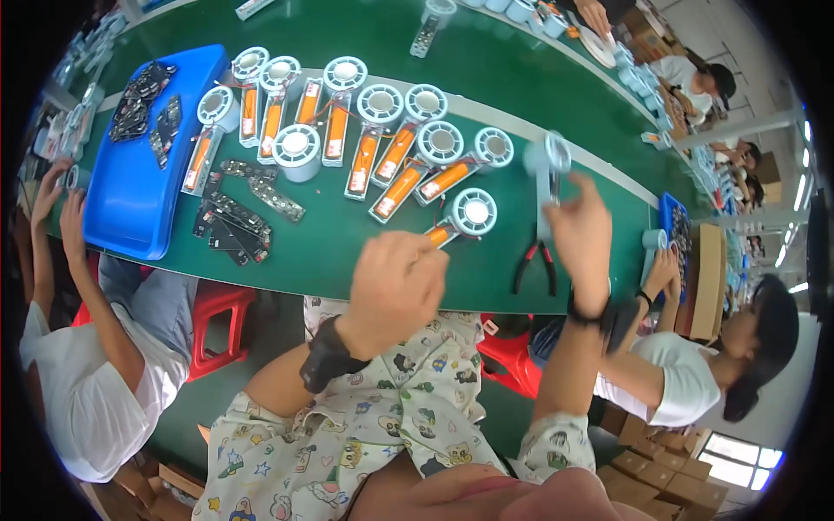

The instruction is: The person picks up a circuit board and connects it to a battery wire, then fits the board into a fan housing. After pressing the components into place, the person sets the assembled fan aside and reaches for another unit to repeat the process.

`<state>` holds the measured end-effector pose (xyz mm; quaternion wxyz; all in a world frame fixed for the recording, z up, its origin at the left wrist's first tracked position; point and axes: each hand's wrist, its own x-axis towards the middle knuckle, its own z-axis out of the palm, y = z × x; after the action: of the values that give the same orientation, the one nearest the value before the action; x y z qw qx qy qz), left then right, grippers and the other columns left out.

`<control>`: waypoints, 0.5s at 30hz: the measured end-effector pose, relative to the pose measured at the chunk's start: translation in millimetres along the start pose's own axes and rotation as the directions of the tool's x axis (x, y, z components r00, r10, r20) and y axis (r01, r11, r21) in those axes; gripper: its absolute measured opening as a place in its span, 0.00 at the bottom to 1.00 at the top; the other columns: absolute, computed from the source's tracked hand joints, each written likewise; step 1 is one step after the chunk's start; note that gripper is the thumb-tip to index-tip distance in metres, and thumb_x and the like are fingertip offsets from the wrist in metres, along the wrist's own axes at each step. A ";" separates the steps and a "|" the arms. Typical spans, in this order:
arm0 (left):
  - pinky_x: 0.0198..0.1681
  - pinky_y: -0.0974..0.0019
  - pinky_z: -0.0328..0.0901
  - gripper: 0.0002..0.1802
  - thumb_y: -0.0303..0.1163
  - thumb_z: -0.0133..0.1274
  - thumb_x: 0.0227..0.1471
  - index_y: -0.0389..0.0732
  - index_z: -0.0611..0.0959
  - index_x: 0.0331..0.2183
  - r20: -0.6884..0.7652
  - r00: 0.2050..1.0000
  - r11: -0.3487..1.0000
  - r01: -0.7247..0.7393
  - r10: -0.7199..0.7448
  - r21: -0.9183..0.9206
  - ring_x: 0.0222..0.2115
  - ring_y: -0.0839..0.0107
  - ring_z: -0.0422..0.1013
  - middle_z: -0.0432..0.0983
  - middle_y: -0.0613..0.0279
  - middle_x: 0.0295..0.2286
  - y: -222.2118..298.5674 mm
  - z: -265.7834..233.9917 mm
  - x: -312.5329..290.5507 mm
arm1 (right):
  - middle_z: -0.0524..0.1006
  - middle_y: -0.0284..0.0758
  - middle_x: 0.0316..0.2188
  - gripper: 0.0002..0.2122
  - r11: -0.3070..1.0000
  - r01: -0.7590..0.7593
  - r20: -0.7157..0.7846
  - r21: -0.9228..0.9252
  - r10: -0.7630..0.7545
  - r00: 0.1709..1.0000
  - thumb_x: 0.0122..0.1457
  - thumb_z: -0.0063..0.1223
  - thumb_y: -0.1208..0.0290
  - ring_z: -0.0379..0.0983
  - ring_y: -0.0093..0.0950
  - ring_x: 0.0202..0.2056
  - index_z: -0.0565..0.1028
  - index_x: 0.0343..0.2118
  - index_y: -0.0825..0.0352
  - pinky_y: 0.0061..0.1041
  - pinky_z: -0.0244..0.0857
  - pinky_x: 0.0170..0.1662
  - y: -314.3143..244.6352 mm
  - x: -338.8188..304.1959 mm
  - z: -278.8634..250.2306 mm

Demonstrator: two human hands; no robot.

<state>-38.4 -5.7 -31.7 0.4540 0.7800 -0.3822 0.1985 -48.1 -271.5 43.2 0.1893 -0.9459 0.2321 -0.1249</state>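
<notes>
My left hand (400, 282) is curled closed over the lower end of a light-blue unit with a round vented head (474, 211), like a small handheld fan. An orange battery shows between head and fist; whether the fingers grip it is hidden. On the right, my right hand (580, 234) pinches the handle of a similar unit (545, 169), smeared by motion. Black pliers with red on them (534, 267) lie beneath that unit on the green bench. Beyond my hands lie several more such units (347, 113) with orange batteries and thin red wires.
A blue tray (100, 234) with dark circuit boards (139, 104) stands at left, and loose boards (239, 217) lie beside it. A pale rail (486, 113) crosses behind the units; a board-bearing part (426, 35) sits beyond it. Co-workers (104, 373) sit on both sides.
</notes>
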 end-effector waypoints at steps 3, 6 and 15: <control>0.38 0.57 0.69 0.16 0.21 0.62 0.44 0.39 0.81 0.39 0.021 0.998 0.997 0.054 -0.055 0.053 0.38 0.54 0.72 0.74 0.55 0.37 -4.7 -1.4 -2.1 | 0.83 0.48 0.30 0.24 0.997 0.045 -0.090 -0.063 -0.051 0.995 0.50 0.64 0.67 0.82 0.46 0.34 0.77 0.51 0.69 0.40 0.74 0.39 8.6 112.8 27.8; 0.41 0.57 0.68 0.17 0.21 0.57 0.46 0.38 0.81 0.42 0.046 0.987 0.985 0.150 -0.155 0.090 0.40 0.53 0.71 0.71 0.53 0.37 -9.8 -2.4 -18.2 | 0.82 0.55 0.34 0.24 0.965 0.126 -0.136 -0.232 -0.160 0.978 0.51 0.62 0.60 0.81 0.53 0.40 0.79 0.49 0.69 0.45 0.74 0.44 12.1 215.2 86.6; 0.48 0.57 0.71 0.16 0.25 0.59 0.47 0.34 0.80 0.40 0.300 0.949 0.973 0.155 -0.098 -0.173 0.44 0.54 0.70 0.69 0.51 0.45 0.6 17.6 -16.3 | 0.83 0.51 0.39 0.18 0.690 0.274 0.055 -0.670 -0.322 0.945 0.60 0.57 0.56 0.80 0.52 0.42 0.81 0.42 0.68 0.48 0.75 0.44 -2.6 256.1 95.7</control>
<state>-49.8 -14.2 -51.0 0.4788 0.7756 -0.4111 0.0143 204.6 -365.2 -3.5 -0.1934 -0.9703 0.1109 -0.0937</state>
